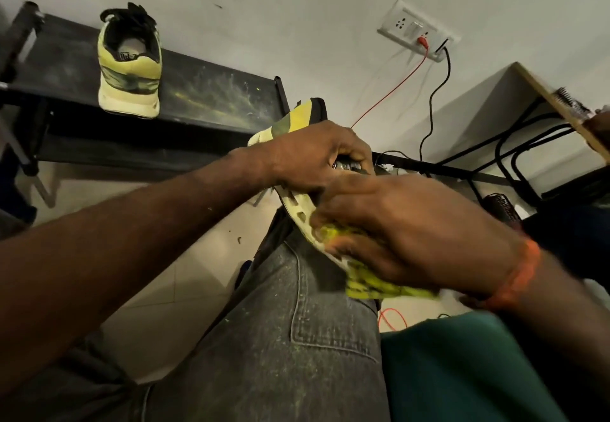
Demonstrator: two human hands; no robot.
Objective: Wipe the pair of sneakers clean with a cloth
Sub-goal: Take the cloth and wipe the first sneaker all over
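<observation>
One yellow and dark sneaker (130, 65) stands on a black shelf (211, 98), heel toward me. The other sneaker (297, 118) is over my knee, its pale sole turned to the left. My left hand (313, 157) grips this sneaker around its middle, fingers curled over the upper. My right hand (406, 230) holds a yellow cloth (373, 284) bunched under the fingers and presses it against the sole near the toe end. Most of the held sneaker is hidden behind both hands.
My leg in grey jeans (280, 339) fills the lower middle. A wall socket (417, 30) with a red and a black cable is at the upper right. A table (554, 101) with black legs stands at the right. A teal cloth (462, 372) lies at the lower right.
</observation>
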